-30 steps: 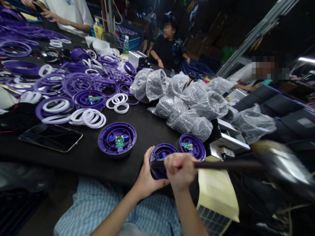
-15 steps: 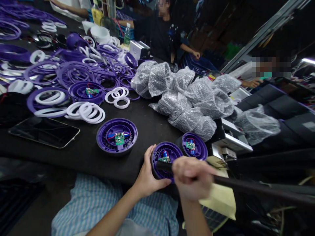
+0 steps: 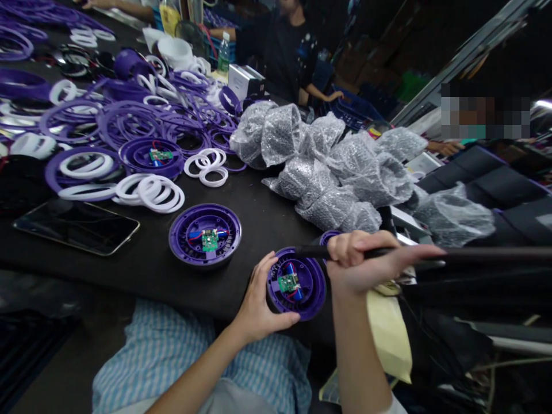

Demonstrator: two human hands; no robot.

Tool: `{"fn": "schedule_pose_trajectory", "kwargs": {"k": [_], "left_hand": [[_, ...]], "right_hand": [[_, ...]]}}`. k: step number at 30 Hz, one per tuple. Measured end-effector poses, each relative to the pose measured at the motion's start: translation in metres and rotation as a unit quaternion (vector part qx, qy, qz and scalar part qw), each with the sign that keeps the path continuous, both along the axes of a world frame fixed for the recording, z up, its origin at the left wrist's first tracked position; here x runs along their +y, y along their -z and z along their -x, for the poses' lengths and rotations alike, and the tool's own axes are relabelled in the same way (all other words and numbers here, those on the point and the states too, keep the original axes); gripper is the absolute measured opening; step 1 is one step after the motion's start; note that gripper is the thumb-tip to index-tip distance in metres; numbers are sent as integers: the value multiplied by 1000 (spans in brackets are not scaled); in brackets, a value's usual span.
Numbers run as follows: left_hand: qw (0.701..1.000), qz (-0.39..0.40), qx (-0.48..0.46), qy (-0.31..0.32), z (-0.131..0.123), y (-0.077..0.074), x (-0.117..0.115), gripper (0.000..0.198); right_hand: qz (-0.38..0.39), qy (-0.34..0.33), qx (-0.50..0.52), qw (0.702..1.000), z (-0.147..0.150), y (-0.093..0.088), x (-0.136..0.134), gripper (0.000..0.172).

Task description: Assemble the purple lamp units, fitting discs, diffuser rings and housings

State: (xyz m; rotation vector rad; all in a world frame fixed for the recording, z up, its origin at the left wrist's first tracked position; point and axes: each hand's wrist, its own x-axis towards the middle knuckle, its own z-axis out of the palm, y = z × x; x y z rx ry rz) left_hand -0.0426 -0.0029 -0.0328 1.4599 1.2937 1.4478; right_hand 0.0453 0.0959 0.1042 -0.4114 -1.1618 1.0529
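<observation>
At the table's front edge, my left hand (image 3: 259, 307) grips the near left side of a purple round housing (image 3: 313, 287), which holds a green circuit board (image 3: 288, 282) with blue parts and red wires. My right hand (image 3: 366, 256) is wrapped round a long black rod-like tool (image 3: 474, 255); the tool's tip is over the far rim of that housing, and whether it touches cannot be made out. Partly hidden behind my right hand is another purple housing (image 3: 328, 237). A third purple housing (image 3: 206, 259) with a board lies to the left.
Bubble-wrapped items (image 3: 317, 187) are heaped beyond the housings. A phone (image 3: 77, 226), white rings (image 3: 160, 194) and many purple rings (image 3: 129, 123) lie at the left. A person (image 3: 288, 52) is across the table, and another person's hand (image 3: 446, 148) shows at the right.
My right hand has lifted up and to the right with the black tool, whose tip has come away from the housing's lower left inside. My left hand stays on the housing.
</observation>
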Motion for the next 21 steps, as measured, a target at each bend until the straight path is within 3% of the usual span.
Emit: {"fn": "schedule_pose_trajectory", "kwargs": {"k": [5,9,13,18,21], "left_hand": [[1000,-2,-6,-3,-1,1,1,92],[1000,-5,-3,-3,-1,1,1,91],[1000,-7,4,-7,0,1,0,92],[1000,-3,15,-6,0,2,-1,90],[1000,9,7,-10,0,-6,-2,87]], "right_hand": [[-1,2,-25,1000,9,29,7,55],[7,9,-55,998,-3,7,-1,50],[-42,36,-54,997,-24,-14,-9,60],[-34,58,-85,994,-39,14,-19,51],[-27,79,-92,992,-42,26,-25,52]]}}
